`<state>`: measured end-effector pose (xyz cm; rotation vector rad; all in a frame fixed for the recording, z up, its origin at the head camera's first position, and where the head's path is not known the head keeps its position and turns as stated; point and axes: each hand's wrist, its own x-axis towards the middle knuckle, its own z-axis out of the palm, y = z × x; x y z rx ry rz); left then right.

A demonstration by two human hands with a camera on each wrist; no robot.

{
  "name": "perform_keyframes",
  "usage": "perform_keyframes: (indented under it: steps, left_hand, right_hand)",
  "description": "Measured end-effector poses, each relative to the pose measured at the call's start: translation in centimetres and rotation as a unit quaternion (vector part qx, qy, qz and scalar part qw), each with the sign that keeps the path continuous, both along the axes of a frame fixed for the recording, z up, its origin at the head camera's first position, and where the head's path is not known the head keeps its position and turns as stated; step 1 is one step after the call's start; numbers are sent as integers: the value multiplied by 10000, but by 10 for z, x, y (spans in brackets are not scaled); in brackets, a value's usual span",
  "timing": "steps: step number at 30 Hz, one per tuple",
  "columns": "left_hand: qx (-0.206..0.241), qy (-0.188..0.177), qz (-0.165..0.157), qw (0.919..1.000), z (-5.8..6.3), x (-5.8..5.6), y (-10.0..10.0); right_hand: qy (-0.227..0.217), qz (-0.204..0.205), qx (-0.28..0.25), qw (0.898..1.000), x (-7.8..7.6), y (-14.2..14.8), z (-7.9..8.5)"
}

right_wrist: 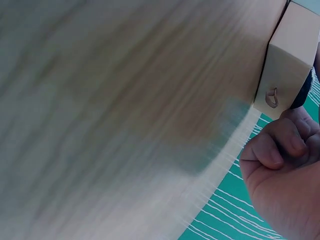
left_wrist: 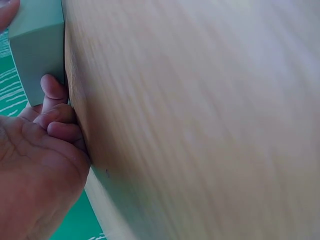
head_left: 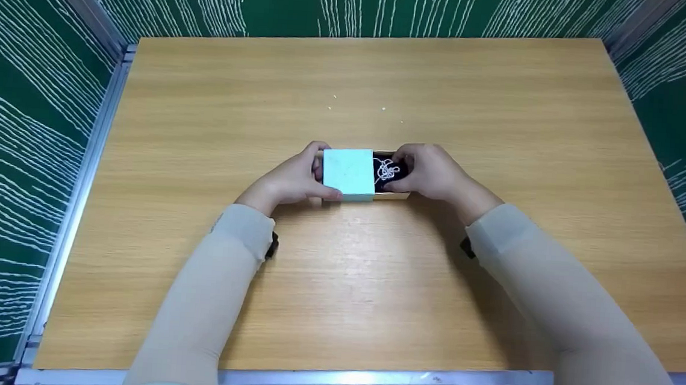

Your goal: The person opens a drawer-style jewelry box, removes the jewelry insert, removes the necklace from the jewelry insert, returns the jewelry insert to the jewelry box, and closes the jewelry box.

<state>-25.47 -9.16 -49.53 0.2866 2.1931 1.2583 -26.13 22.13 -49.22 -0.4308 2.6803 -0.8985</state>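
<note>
A small drawer-style jewellery box [head_left: 349, 172] with a mint-green sleeve lies mid-table, its tan drawer [head_left: 392, 196] slid partly out to the right. Inside the drawer is a dark pad [head_left: 403, 171] bearing a silvery chain-like piece of jewellery [head_left: 387, 170]. My left hand [head_left: 296, 177] grips the sleeve's left end, thumb along the near edge. With thumb and fingers my right hand [head_left: 438, 172] pinches the dark pad at the drawer's right end. In the right wrist view the pad's dark edge [right_wrist: 302, 91] shows beside the drawer's end, which carries a small ribbon loop [right_wrist: 271, 98].
The box rests on a wooden table [head_left: 204, 104] with a metal rail [head_left: 378, 383] along its front edge. A few tiny white specks [head_left: 383, 108] lie beyond the box. Green panels with white lines [head_left: 284, 1] surround the table's back and sides.
</note>
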Motion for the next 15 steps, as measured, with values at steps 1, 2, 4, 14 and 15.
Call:
perform_keyframes:
  steps: [1, 2, 4, 14, 15]
  left_hand:
    - [1, -3, -5, 10000, 0, 0, 0]
    - [-9, -3, -18, 10000, 0, 0, 0]
    - [-44, 3, -30, 10000, -1, -1, 0]
    - [-123, 69, -26, 9999, -1, -1, 0]
    - [-110, 63, -24, 9999, -1, -1, 0]
  right_hand:
    - [22, -1, -21, 10000, 0, 0, 0]
    - [46, 0, -30, 10000, 0, 0, 0]
    - [61, 1, -47, 10000, 0, 0, 0]
    - [-95, -16, -9, 10000, -1, -1, 4]
    - [-126, -19, 19, 9999, -1, -2, 5]
